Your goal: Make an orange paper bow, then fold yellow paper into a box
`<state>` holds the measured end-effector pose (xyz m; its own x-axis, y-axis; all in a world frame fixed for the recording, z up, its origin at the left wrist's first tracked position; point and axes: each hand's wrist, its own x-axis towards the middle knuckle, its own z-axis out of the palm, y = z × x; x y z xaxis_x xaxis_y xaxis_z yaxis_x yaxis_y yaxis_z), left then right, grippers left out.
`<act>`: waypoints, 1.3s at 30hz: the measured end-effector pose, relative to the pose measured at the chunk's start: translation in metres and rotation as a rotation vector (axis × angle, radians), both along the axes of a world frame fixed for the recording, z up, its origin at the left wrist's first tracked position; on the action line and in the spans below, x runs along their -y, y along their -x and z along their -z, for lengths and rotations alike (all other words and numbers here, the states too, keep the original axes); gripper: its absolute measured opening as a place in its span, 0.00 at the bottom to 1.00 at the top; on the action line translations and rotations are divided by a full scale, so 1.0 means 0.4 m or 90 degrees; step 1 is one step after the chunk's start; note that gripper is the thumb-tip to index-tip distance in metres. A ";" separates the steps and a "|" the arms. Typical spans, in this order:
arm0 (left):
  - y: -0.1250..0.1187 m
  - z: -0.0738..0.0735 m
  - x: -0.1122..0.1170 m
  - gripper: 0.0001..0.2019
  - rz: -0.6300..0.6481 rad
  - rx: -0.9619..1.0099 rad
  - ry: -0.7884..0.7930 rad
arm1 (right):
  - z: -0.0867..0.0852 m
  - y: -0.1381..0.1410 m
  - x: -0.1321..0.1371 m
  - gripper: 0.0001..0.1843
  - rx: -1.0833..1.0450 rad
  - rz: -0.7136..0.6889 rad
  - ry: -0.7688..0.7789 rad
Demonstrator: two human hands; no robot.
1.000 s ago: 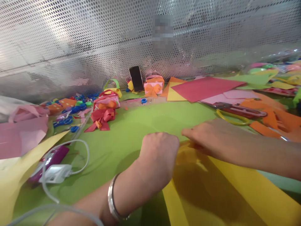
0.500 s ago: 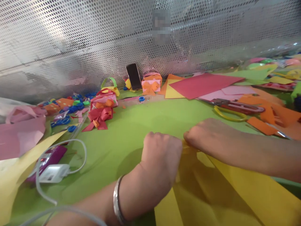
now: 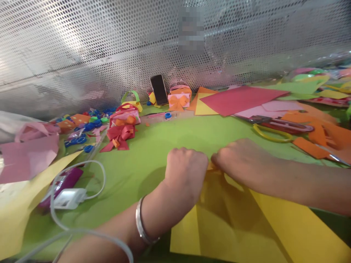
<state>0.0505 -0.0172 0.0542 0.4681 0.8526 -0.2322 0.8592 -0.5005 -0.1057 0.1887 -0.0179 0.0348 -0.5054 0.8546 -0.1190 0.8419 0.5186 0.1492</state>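
Note:
A large yellow paper sheet [image 3: 246, 223] lies folded on the green table cover [image 3: 153, 146] in front of me. My left hand [image 3: 185, 175], with a silver bangle on the wrist, is closed in a fist on the sheet's far tip. My right hand [image 3: 241, 160] comes in from the right and pinches the same tip, its fingers closed on the paper. The two hands touch knuckle to knuckle over the folded point.
Red-handled scissors [image 3: 279, 126] and orange, pink and red sheets [image 3: 241, 98] lie at the right. A phone [image 3: 159, 89] leans on the perforated metal wall beside small paper baskets [image 3: 179, 98]. A red paper bow [image 3: 119, 135], blue rings and a white charger [image 3: 70, 197] with cable lie left.
Both hands stayed on the yellow sheet's tip and drew closer together. The sheet's near flaps have shifted, lying flatter and wider toward me.

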 end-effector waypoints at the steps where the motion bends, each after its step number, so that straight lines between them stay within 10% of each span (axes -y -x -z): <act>1: 0.002 -0.002 -0.005 0.13 -0.010 -0.006 0.010 | -0.002 0.002 -0.003 0.12 0.019 0.000 0.010; 26: 0.018 -0.014 -0.008 0.09 0.089 -0.040 0.022 | 0.022 -0.070 -0.031 0.13 0.030 -0.008 -0.007; 39: 0.009 0.033 -0.033 0.13 0.063 0.056 -0.009 | 0.005 0.010 -0.018 0.14 -0.079 0.057 0.063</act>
<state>0.0470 -0.0041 0.0411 0.5688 0.8038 -0.1743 0.8116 -0.5829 -0.0398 0.1846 -0.0106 0.0328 -0.4438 0.8840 -0.1468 0.8941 0.4479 -0.0063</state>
